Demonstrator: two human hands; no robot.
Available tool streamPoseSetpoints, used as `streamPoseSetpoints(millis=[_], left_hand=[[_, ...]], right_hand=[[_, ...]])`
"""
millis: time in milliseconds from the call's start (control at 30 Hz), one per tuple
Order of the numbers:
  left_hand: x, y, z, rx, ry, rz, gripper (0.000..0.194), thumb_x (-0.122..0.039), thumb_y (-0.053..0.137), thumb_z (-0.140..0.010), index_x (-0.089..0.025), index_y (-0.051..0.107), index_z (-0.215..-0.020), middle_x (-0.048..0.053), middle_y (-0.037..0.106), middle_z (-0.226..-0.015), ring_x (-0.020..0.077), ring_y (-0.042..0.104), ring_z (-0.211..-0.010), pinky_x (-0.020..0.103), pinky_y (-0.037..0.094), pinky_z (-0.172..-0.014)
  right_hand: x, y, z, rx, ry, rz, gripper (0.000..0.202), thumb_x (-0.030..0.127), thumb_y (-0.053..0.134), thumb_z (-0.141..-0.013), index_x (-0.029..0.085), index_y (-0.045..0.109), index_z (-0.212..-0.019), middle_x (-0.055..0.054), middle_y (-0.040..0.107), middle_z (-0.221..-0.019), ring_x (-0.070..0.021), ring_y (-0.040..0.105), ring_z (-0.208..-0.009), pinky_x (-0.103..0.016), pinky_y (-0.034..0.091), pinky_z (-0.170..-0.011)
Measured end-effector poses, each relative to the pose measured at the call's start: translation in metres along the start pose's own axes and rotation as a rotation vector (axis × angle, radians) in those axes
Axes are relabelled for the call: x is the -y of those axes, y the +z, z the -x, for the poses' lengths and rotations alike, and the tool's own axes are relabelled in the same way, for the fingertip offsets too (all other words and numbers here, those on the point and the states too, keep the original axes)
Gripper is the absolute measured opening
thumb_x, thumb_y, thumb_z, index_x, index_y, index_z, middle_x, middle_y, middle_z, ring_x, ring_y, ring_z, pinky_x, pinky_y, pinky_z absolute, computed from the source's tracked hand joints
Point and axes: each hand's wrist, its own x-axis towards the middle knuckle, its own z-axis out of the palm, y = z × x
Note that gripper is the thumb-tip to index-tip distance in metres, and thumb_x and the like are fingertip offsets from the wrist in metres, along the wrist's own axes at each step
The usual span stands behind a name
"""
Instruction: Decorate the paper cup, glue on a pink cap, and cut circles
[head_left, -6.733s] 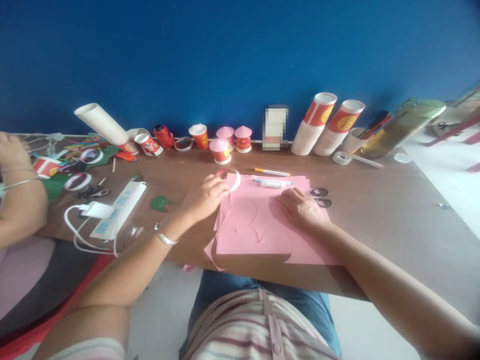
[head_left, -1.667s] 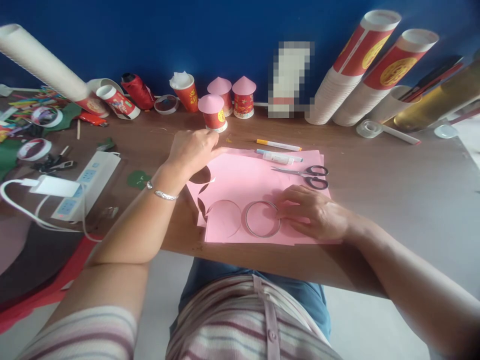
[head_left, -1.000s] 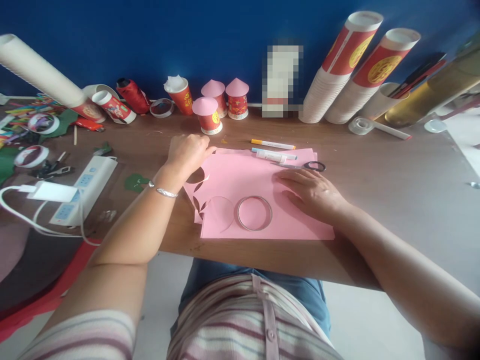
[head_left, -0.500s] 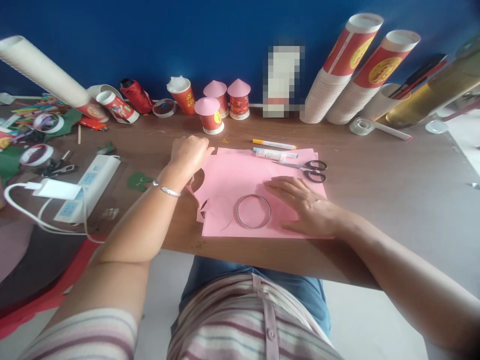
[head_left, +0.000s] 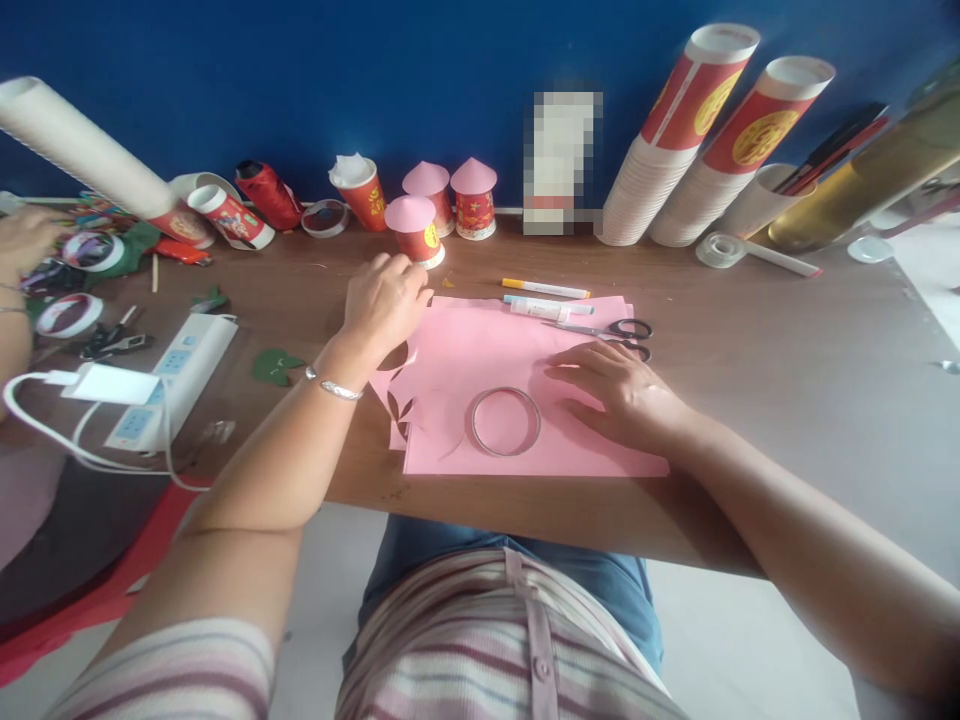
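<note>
My left hand [head_left: 386, 302] is at the upper left corner of a stack of pink paper sheets [head_left: 442, 350]. Its fingers are curled down, their tips hidden, so what they grip cannot be made out. Just below it, a cut pink paper scrap [head_left: 384, 386] with leaf-shaped gaps sticks out from the stack's left side. My right hand [head_left: 619, 395] lies on the sheets with fingers stretched out. Between the hands a thin round ring [head_left: 475, 420] rests on the paper. Scissors with black handles [head_left: 630, 328], a light-blue-capped marker [head_left: 536, 306] and a yellow-capped marker [head_left: 546, 289] lie at the far edge.
Paper cups with pink cone roofs [head_left: 417, 238] stand behind the sheets. Tall cup stacks [head_left: 645, 190] and a tape roll [head_left: 721, 250] are at right. A power strip [head_left: 196, 350] with a white charger [head_left: 112, 383] lies left. Another person's hand [head_left: 26, 240] is at far left.
My left hand has turned slightly, its knuckles lifting, and the cut scrap beneath it has shifted. My right hand has slid a little to the right. Another person's hand has come in at far left.
</note>
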Motion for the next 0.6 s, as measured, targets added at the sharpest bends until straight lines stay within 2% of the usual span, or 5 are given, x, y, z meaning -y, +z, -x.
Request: streamPoseSetpoints(millis=[100, 200, 300, 433, 600], left_hand=[[-0.011, -0.004, 0.005, -0.071, 0.316, 0.298, 0.024, -0.026, 0.053, -0.100, -0.019, 0.076, -0.098, 0.010, 0.075, -0.107, 0.0257, 0.068, -0.105, 0.042, 0.053, -0.094], [-0.027, -0.001, 0.011, 0.110, 0.575, 0.618, 0.020, -0.022, 0.056, -0.100, -0.020, 0.076, -0.100, 0.005, 0.077, -0.107, 0.0184, 0.070, -0.101, 0.034, 0.056, -0.094], [-0.038, 0.009, 0.016, 0.204, 0.624, 0.682, 0.018, -0.020, 0.057, -0.099, -0.020, 0.075, -0.095, 0.006, 0.076, -0.103, 0.0182, 0.069, -0.096, 0.034, 0.056, -0.090], [-0.041, 0.019, 0.018, 0.219, 0.597, 0.677, 0.013, -0.020, 0.059, -0.097, -0.019, 0.071, -0.095, 0.008, 0.072, -0.103, 0.0204, 0.066, -0.099, 0.036, 0.054, -0.090], [-0.042, 0.018, 0.018, 0.233, 0.592, 0.662, 0.012, -0.019, 0.056, -0.097, -0.019, 0.068, -0.094, 0.009, 0.069, -0.103, 0.0210, 0.064, -0.100, 0.036, 0.053, -0.089]], right_hand=[[0.012, -0.003, -0.005, 0.033, -0.076, -0.116, 0.027, 0.026, 0.064, -0.099, 0.023, 0.071, -0.124, -0.012, 0.073, -0.125, -0.0270, 0.067, -0.111, -0.046, 0.059, -0.091], [0.024, -0.003, -0.009, 0.058, -0.154, -0.173, 0.024, 0.027, 0.065, -0.099, 0.023, 0.074, -0.121, -0.012, 0.071, -0.126, -0.0258, 0.065, -0.114, -0.043, 0.059, -0.093], [0.028, 0.002, -0.009, 0.051, -0.215, -0.162, 0.020, 0.026, 0.065, -0.100, 0.023, 0.076, -0.116, -0.013, 0.071, -0.123, -0.0263, 0.064, -0.117, -0.043, 0.059, -0.095], [0.026, 0.006, -0.007, 0.064, -0.247, -0.153, 0.018, 0.022, 0.064, -0.099, 0.024, 0.079, -0.109, -0.013, 0.071, -0.125, -0.0278, 0.064, -0.119, -0.046, 0.058, -0.096], [0.027, 0.003, -0.007, 0.103, -0.240, -0.162, 0.018, 0.021, 0.064, -0.099, 0.025, 0.080, -0.108, -0.013, 0.072, -0.127, -0.0278, 0.064, -0.121, -0.045, 0.059, -0.097]])
